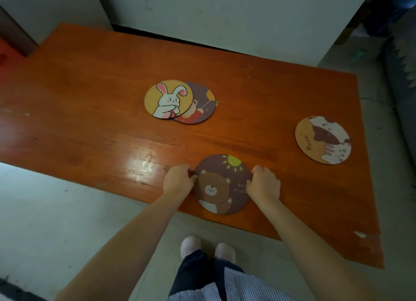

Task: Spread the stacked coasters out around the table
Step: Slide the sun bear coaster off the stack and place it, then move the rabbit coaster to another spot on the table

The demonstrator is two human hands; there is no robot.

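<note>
A brown bear coaster point(221, 183) with a yellow sun lies flat near the front edge of the orange table point(90, 120). My left hand point(179, 181) grips its left rim and my right hand point(264, 184) grips its right rim. At the table's middle, a yellow rabbit coaster point(168, 99) overlaps a purple coaster point(202, 108) with a bear and a balloon. A cat coaster point(323, 140) marked "Meow" lies alone at the right.
The table's front edge runs just below the bear coaster, and its right end lies close to the cat coaster. A pale wall point(202, 14) stands behind the table. My feet point(208, 249) stand on a grey floor. A dark patterned cushion point(403, 80) sits at far right.
</note>
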